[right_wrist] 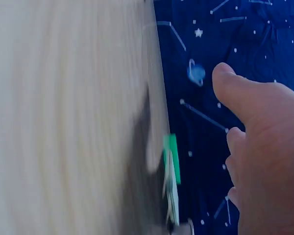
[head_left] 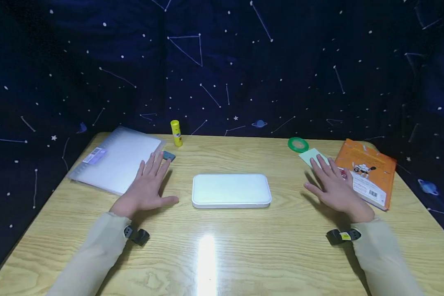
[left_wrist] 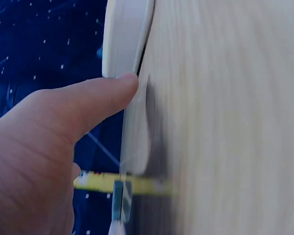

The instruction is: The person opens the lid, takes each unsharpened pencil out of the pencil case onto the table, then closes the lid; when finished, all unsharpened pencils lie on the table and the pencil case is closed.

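A white case with rounded corners (head_left: pixel 231 190) lies flat in the middle of the wooden table, between both hands. My left hand (head_left: pixel 149 187) is spread palm down above the table, left of the case, holding nothing. Its fingertips come near a small dark blue-grey block (head_left: pixel 168 156) and the clear plastic folder (head_left: pixel 127 154). My right hand (head_left: pixel 334 187), also spread and holding nothing, hovers at the right. It partly covers a pale green paper pad (head_left: pixel 310 156) and an orange book (head_left: pixel 377 172). In the wrist views each thumb is stretched out.
A yellow glue stick (head_left: pixel 176 133) stands upright at the table's back edge. Toward the back right lies a green tape roll (head_left: pixel 297 144). Behind the table (head_left: pixel 240 246) hangs a dark blue cloth (head_left: pixel 222 74) with stars. Light reflects off the table's front.
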Motion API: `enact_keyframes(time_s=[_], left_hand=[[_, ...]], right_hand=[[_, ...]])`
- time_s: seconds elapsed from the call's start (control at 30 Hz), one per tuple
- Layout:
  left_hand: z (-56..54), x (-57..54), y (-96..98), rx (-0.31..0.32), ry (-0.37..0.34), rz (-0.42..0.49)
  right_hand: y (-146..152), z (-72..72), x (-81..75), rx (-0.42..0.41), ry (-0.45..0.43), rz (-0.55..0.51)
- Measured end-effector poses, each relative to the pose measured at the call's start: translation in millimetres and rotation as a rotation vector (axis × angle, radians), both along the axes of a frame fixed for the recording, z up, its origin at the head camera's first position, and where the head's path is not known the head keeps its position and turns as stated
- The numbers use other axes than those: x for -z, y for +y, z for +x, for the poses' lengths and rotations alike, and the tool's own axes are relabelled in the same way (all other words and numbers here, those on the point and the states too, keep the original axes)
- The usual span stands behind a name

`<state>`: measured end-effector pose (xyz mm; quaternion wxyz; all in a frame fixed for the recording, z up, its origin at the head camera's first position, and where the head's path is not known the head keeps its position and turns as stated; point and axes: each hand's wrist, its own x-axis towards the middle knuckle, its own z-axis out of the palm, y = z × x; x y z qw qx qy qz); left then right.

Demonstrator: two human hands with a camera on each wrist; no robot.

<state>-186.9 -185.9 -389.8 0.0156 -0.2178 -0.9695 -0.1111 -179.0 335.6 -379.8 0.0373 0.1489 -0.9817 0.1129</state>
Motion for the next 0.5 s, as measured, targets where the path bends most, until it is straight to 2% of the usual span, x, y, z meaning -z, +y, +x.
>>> enact_keyframes(time_s=[0.13, 0.27, 0.4, 0.5], left_hand=[[4.5, 9.1, 11.9, 0.074, -0.016, 0.075], [9.3, 19.6, 26.0, 0.14, -0.072, 0.211], [12.8, 26.1, 39.3, 0.166, -0.114, 0.334], [14.9, 28.6, 48.8, 0.174, -0.097, 0.382]], right_hand=[[-18, -0.1, 6.5, -0.061, 0.026, -0.065], [-40, 1.8, 14.2, -0.159, 0.061, -0.169], [-63, 7.0, 15.7, -0.246, 0.018, -0.236], [-76, 13.1, 15.3, -0.281, -0.033, -0.259]])
